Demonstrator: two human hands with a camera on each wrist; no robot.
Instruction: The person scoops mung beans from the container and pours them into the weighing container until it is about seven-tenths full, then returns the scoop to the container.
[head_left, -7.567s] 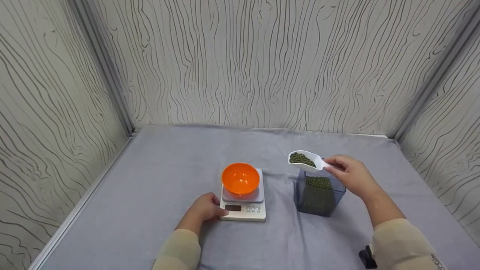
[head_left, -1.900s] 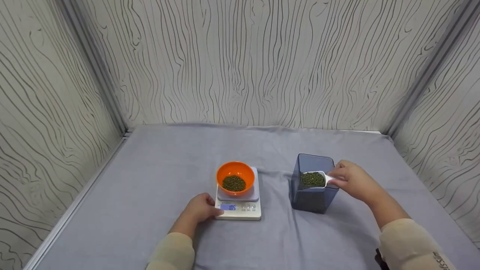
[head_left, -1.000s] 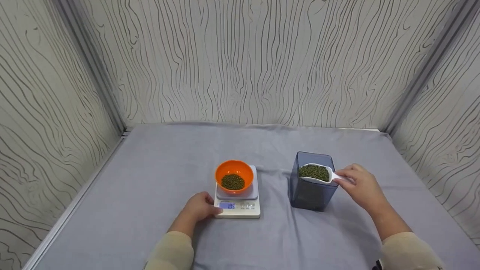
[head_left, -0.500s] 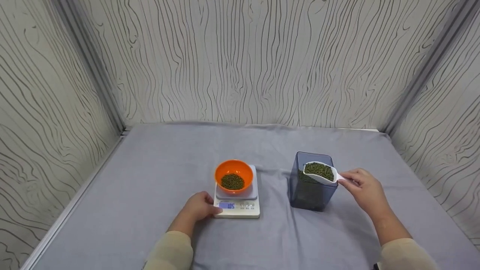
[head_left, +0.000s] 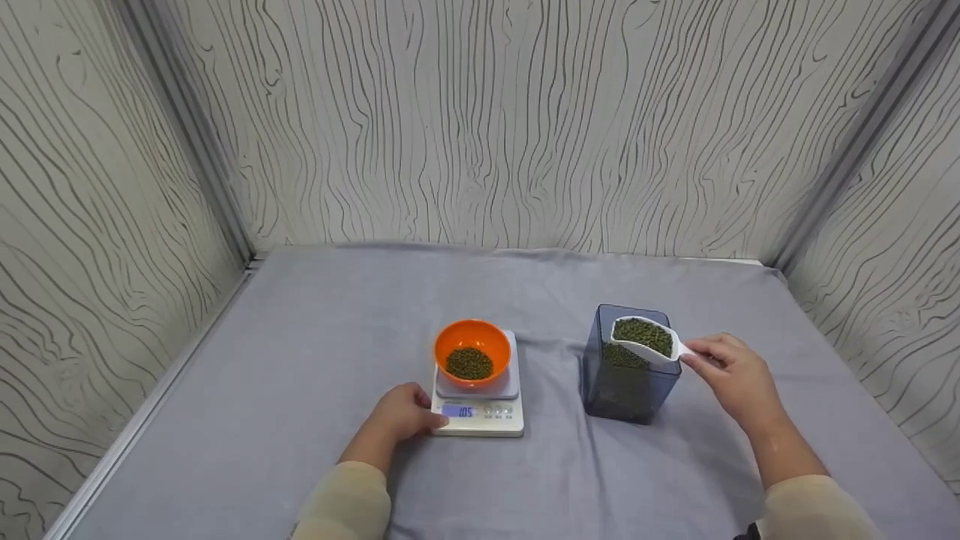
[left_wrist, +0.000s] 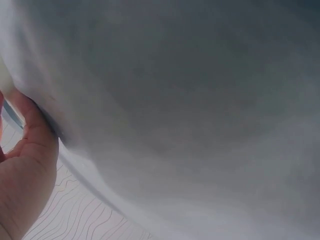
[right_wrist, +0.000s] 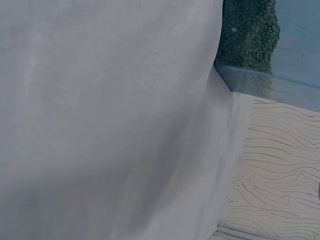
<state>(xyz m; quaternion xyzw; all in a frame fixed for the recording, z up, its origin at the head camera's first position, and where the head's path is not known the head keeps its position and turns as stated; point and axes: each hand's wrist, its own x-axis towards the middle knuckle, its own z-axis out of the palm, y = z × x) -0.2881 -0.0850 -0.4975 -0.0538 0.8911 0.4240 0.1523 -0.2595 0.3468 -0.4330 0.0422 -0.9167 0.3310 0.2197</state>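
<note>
My right hand [head_left: 739,379] pinches the handle of a white scoop [head_left: 671,351] heaped with small green beans, likely mung beans. The scoop is slightly tilted above the open top of a clear bluish square container [head_left: 652,394], which holds more of the beans [right_wrist: 250,37]. With thumb on top, my left hand [head_left: 405,412] grips the left front corner of a white kitchen scale [head_left: 480,427]; its display is lit with digits. An orange bowl [head_left: 491,339] stands on the scale's platform, a small heap of green beans [head_left: 469,363] in its bottom. In the left wrist view the fingers are partly cut off.
A wrinkled grey cloth [head_left: 345,315] covers the table. Walls with a wood-grain line pattern [head_left: 480,135] enclose the back and both sides, with grey metal posts [head_left: 187,135] at the corners.
Beans have entered the bowl and the display has lit up since the oldest frame. The right hand dipped the scoop into the container, then raised it full. The left hand has stayed at the scale.
</note>
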